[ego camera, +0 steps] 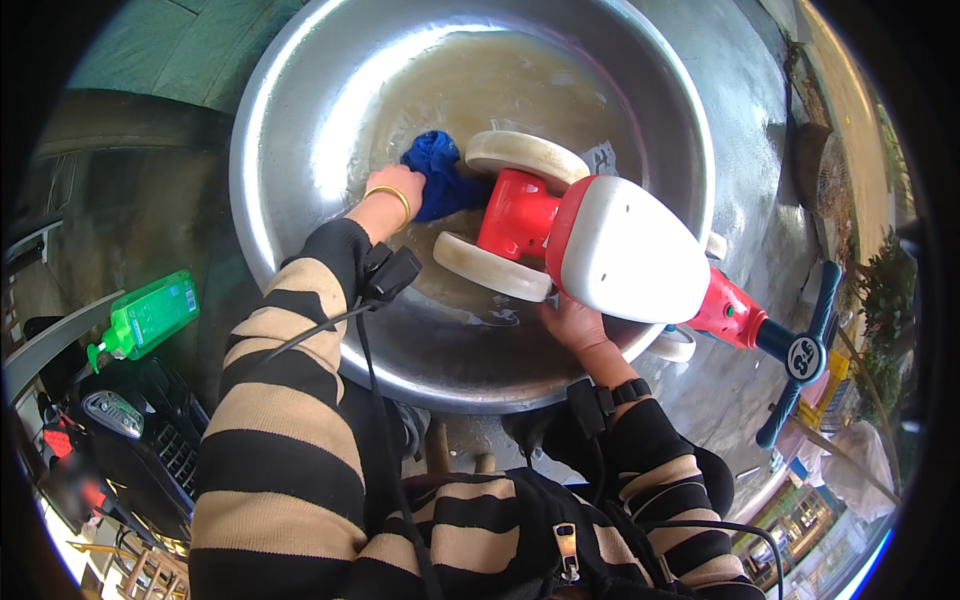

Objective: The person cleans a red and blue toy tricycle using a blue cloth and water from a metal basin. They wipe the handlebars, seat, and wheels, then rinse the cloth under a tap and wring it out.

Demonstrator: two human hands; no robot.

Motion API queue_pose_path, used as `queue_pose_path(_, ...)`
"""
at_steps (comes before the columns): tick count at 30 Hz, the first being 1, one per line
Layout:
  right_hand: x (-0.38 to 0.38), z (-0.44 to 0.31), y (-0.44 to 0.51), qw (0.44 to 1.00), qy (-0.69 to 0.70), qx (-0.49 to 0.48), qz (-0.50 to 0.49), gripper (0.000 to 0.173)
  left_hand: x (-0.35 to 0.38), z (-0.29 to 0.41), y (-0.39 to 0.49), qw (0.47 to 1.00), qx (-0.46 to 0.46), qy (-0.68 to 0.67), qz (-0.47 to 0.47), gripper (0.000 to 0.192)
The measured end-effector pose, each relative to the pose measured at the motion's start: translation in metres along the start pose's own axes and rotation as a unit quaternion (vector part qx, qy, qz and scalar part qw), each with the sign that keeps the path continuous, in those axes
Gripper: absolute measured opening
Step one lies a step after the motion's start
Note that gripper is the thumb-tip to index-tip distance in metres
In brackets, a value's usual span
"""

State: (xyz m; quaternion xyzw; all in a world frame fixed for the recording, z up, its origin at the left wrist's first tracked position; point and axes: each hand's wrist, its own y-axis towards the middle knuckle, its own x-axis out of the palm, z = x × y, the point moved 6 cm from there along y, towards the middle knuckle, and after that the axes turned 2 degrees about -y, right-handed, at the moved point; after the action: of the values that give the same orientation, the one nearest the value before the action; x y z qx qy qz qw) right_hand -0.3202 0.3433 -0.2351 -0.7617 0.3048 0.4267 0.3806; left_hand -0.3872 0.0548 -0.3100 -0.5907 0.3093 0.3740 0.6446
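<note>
A child's red and white ride-on toy [630, 247] leans over the rim of a large metal basin [292, 127], its rear wheels inside in murky shallow water and its dark blue handlebar [802, 356] outside. My left hand [396, 196], wearing a gold bangle, is closed on a wet blue cloth [439, 180] that trails toward the toy's red rear axle part. Under the white seat, my right hand [576, 324] touches the toy near its near-side rear wheel [491, 266]. The seat and that wheel hide its fingertips.
To the left is a green pump bottle [154, 313], with a black toy car [135, 427] below it. A woven basket [829, 169] lies at the right, and plastic bags [859, 465] are at the lower right.
</note>
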Motion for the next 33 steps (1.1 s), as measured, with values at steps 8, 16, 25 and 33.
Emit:
queue_pose_path(8, -0.002, 0.000, 0.001, 0.994, 0.106, 0.025, 0.000, 0.041, -0.147, 0.065, -0.075, 0.639, 0.225, -0.732, -0.071, 0.013)
queue_pose_path(16, -0.006, -0.005, 0.005, 0.998, 0.016, -0.026, 0.056, 0.056, -0.179, 0.157, -0.159, 0.717, 0.378, -0.570, 0.136, 0.030)
queue_pose_path(25, 0.005, 0.001, 0.002, 0.994, 0.090, 0.066, 0.009, 0.057, -0.171, 0.175, -0.083, 0.795, 0.267, -0.487, 0.243, 0.046)
queue_pose_path(33, -0.027, -0.019, 0.004, 0.986, 0.005, -0.024, 0.163, 0.052, -0.134, 0.187, -0.137, 0.737, 0.185, -0.428, 0.488, 0.044)
